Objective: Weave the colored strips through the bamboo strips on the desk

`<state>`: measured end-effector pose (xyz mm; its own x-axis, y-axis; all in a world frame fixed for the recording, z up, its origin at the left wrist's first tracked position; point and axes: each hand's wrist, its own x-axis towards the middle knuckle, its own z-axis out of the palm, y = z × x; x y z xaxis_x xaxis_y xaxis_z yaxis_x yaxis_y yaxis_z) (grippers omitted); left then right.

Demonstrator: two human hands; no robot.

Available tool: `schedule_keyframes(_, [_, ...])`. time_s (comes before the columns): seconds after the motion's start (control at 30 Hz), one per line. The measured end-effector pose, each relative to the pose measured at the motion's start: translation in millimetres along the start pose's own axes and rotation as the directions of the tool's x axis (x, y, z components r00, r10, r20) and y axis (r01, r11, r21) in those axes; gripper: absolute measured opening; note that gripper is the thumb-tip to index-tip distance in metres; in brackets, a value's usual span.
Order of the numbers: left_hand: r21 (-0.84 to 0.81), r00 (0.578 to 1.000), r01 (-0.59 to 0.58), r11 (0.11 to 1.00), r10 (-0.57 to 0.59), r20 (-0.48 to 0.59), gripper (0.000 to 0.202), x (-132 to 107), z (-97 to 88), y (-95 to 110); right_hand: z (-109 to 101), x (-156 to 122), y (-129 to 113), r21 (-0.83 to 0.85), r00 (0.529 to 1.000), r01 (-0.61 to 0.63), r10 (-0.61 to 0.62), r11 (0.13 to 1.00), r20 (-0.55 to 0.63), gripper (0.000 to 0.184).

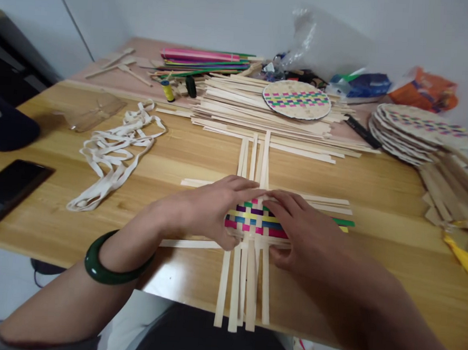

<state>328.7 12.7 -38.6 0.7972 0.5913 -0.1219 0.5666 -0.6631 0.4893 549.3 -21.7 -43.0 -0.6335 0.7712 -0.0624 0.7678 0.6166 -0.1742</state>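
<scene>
A small weave of pale and coloured strips (251, 217) lies flat on the table, with pink, yellow, blue, purple and green bands crossing pale uprights. My left hand (220, 206) grips its left side, fingers at the far edge and thumb at the near edge. On the right, my right hand (298, 226) curves round the other side the same way, hiding part of the coloured bands. Loose ends of the pale strips (252, 287) reach toward me past the table's front edge. Others point away and out to both sides.
White ribbon (117, 146) lies tangled at left, near a phone (13, 193). Behind are a pile of pale strips (230, 103), a round woven piece (296, 100), thread spools (168, 90) and coloured strips (205, 61). Stacked woven rounds (415, 130) stand at right.
</scene>
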Motion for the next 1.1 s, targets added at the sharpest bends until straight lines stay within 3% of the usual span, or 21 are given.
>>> schedule_keyframes(0.1, [0.021,0.994,0.069,0.997,-0.071,0.084,0.106,-6,1.0,3,0,0,2,-0.012,1.0,0.004,-0.004,1.0,0.004,0.065])
schedule_keyframes(0.2, [0.043,0.988,0.105,0.993,-0.11,0.11,0.107,-11,5.3,6,0,-1,2,-0.017,1.0,0.007,-0.007,1.0,0.002,0.064])
schedule_keyframes(0.47, [0.058,0.993,0.113,0.992,-0.114,0.02,0.101,-15,9.6,2,2,-1,1,-0.011,1.0,0.0,-0.001,1.0,-0.019,0.065])
schedule_keyframes(0.83, [-0.094,0.997,0.049,0.994,-0.055,-0.061,0.09,-17,14.2,-12,4,0,4,-0.01,0.998,0.027,-0.028,1.0,-0.065,0.06])
schedule_keyframes(1.1, [-0.098,0.986,0.039,0.994,-0.054,-0.157,0.083,-15,23.4,-10,7,-2,5,0.01,0.998,0.027,-0.026,1.0,-0.065,0.063])
